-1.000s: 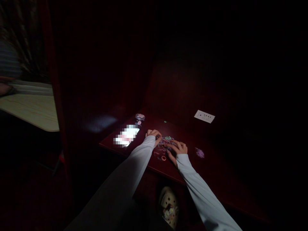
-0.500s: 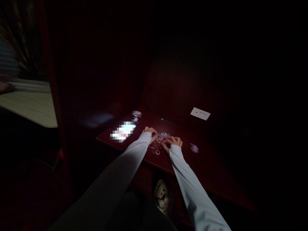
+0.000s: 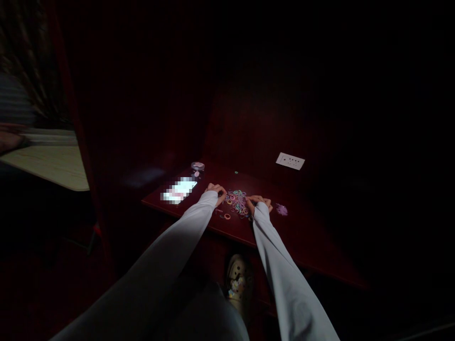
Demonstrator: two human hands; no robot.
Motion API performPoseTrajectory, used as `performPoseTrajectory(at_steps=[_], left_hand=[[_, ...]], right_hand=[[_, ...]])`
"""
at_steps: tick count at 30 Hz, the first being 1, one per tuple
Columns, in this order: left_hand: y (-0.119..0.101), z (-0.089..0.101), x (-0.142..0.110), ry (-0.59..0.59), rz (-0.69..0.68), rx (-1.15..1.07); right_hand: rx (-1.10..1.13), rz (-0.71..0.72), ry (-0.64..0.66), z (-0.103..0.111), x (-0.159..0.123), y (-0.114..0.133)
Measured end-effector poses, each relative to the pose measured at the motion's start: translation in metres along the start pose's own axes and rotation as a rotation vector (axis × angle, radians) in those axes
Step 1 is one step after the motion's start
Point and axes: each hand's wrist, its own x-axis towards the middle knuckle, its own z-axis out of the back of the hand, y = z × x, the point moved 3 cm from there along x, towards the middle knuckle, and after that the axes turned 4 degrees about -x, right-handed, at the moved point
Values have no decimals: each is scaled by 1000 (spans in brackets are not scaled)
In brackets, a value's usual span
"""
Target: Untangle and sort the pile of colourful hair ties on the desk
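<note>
Between my hands lies a loose heap of small multicoloured hair ties (image 3: pixel 236 202) on a dark red desk (image 3: pixel 227 229). At the heap's left edge, my left hand (image 3: pixel 215 193) has its fingers curled together; what they hold, if anything, is too small to make out. My right hand (image 3: pixel 260 203) rests at the right edge with thumb and forefinger drawn together on the ties there. Its fingertips are too dim to show what is in them. A separate purple bunch of hair ties (image 3: pixel 282 210) sits to the right, and one pink tie (image 3: pixel 227 216) lies toward the front edge.
A lit phone (image 3: pixel 178 190) lies left of my hands, with a round clear-looking container (image 3: pixel 197 166) behind it. One green tie (image 3: pixel 236 172) lies toward the back. A white socket plate (image 3: pixel 290 161) is on the back panel. Beyond the left partition, a person's hand (image 3: pixel 10 140) is near a pale table (image 3: pixel 53 163).
My hands have moved apart to the two sides of the heap, and more of the hair ties show between them. The view has shifted slightly.
</note>
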Motion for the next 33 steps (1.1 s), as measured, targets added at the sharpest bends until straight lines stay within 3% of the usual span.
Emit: performPoseTrajectory(at_steps=[4, 10, 19, 26, 33], left_hand=[[1, 0, 1, 22, -20, 6], [4, 0, 4, 1, -50, 5], [0, 4, 1, 29, -109, -1], [-3, 5, -1, 55, -136, -13], [-14, 2, -7, 57, -188, 77]], right_hand=[[33, -9, -2, 0, -1, -1], [56, -186, -88, 1, 6, -18], [-20, -74, -77, 5, 1, -13], [54, -201, -65, 7, 0, -17], [88, -124, -64, 7, 0, -20]])
